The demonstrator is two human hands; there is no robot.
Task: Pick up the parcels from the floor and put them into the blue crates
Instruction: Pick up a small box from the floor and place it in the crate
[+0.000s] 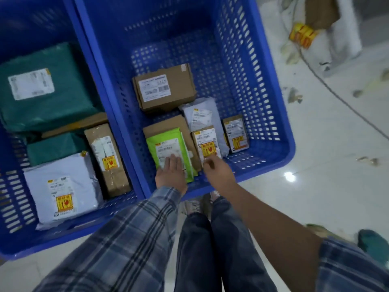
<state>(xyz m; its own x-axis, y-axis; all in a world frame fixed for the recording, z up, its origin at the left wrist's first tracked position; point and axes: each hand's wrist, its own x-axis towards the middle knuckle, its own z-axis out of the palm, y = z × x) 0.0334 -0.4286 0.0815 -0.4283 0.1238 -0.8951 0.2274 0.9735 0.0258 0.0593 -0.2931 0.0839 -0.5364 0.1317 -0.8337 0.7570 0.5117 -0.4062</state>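
Plaid sleeves are seen reaching into the right blue crate. At its near wall, the left hand is laid flat, grip released, on a green parcel. Fingers of the right hand are curled at a small brown parcel; whether it is grasped cannot be told.

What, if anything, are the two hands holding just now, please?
Nothing is gripped. The left hand rests flat on the green parcel; the right hand hangs loosely curled over the crate.
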